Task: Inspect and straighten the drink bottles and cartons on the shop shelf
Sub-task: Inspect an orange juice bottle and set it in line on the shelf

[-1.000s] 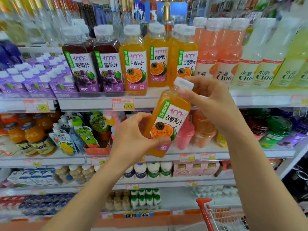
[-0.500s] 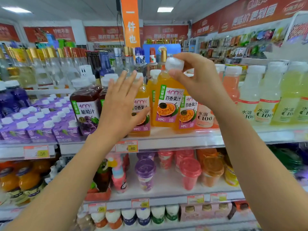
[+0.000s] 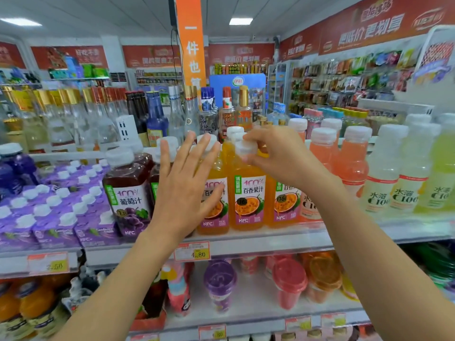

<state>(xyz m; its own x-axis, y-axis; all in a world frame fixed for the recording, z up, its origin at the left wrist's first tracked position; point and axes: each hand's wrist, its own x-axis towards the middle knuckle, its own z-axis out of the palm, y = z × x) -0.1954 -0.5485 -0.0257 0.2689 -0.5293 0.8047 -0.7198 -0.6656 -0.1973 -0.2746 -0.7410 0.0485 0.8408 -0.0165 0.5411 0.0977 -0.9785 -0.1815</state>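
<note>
Juice bottle (image 3: 248, 193), tilted in both hands a second ago, now stands straight at the shelf's (image 3: 270, 242) front edge. Right hand (image 3: 278, 156) fingers still pinch its white cap (image 3: 246, 146). Left hand (image 3: 182, 190) is flat and open, hiding part of the next bottle (image 3: 220, 168).

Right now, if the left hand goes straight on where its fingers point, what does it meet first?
Likely the leftmost passion-fruit bottle, right behind the open left hand; depth is unclear, so they may be touching.

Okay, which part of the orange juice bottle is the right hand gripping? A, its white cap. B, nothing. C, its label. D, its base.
A: the right hand pinches the white cap of the orange juice bottle standing on the shelf.
</note>
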